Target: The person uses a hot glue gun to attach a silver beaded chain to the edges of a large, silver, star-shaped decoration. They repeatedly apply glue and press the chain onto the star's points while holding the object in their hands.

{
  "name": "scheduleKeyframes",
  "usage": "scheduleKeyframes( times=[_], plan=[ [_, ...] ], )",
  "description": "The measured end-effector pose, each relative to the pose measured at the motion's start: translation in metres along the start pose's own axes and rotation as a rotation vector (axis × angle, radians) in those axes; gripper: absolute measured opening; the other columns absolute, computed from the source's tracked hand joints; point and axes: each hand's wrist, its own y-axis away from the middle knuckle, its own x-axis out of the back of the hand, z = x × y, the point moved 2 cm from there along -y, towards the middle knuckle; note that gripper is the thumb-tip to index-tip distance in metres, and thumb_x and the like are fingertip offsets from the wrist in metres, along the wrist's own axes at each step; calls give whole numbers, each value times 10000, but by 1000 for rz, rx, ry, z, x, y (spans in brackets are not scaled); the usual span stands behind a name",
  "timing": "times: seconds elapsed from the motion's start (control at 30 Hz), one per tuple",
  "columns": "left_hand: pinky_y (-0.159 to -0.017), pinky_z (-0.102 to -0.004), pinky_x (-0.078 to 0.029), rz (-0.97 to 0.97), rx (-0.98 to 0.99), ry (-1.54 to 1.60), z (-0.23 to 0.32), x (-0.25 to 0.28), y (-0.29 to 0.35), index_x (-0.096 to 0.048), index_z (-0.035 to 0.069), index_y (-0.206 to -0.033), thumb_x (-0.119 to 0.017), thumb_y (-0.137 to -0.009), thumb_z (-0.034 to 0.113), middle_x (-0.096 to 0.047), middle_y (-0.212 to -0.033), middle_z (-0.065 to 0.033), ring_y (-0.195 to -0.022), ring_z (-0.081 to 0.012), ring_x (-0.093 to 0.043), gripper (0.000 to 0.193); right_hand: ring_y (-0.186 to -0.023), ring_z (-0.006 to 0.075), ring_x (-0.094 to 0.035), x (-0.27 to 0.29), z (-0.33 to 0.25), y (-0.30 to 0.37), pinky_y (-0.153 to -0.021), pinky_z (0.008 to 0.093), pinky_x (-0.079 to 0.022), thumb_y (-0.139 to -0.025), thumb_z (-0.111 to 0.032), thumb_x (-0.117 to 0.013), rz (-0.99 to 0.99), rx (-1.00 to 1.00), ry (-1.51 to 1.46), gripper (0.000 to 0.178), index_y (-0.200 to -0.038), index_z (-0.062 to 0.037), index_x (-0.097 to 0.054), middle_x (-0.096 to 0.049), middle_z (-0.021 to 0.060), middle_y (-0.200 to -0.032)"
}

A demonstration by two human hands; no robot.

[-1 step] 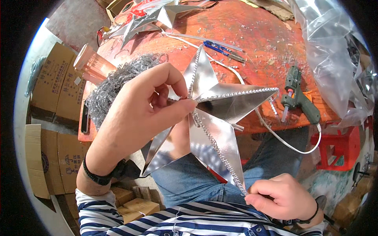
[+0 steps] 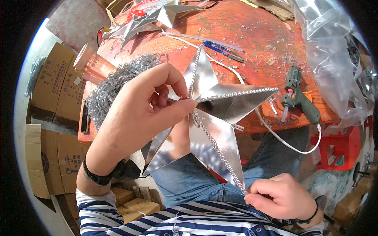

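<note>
A shiny silver five-pointed star (image 2: 214, 135) is held up over my lap and the near table edge. Silver beaded trim (image 2: 214, 144) runs along ridges of its upper, right and lower points. My left hand (image 2: 149, 106) is closed at the star's middle, thumb and forefinger pinching where the trim lines meet. It covers the star's left point. At the lower tip, my right hand (image 2: 281, 198) pinches the end of the trim against or just beside the tip; its fingertips hide the exact contact.
On the red table (image 2: 271, 37) lie a tangled heap of silver trim (image 2: 104, 100), a pinkish cup (image 2: 92, 65), blue-handled snips (image 2: 222, 50) and a corded glue gun (image 2: 297, 92). More silver stars (image 2: 151, 21) lie at the back. Clear plastic sheeting (image 2: 327, 51) hangs right; cardboard boxes (image 2: 55, 82) stand left.
</note>
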Motion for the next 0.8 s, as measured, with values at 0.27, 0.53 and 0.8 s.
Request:
scheduleKeyframes(
  times=[0.27, 0.53, 0.8],
  plan=[
    [-584, -167, -327, -9, -10, -19, -2, 2, 2, -563, 62, -870, -671, -814, 60, -488, -795, 64, -673, -14, -387, 122, -529, 316, -556, -4, 4, -6, -473, 388, -402, -875, -158, -635, 46, -16, -59, 174, -774, -41, -553, -532, 149, -605],
    [-575, -173, -344, -28, -13, -40, 1, 4, 0, -587, 49, -873, -648, -829, 71, -492, -764, 60, -659, -15, -402, 78, -547, 311, -575, -5, 6, -7, -472, 379, -411, -857, -156, -651, 73, 13, 41, 149, -802, -46, -567, -553, 139, -615],
    [-566, -179, -366, -20, -54, -74, 1, 4, -2, -585, 39, -891, -601, -875, 101, -512, -742, 43, -650, -19, -422, 66, -559, 311, -594, -6, 4, -6, -482, 388, -432, -859, -171, -646, 130, 51, 108, 159, -792, -48, -572, -570, 126, -613]
  ],
)
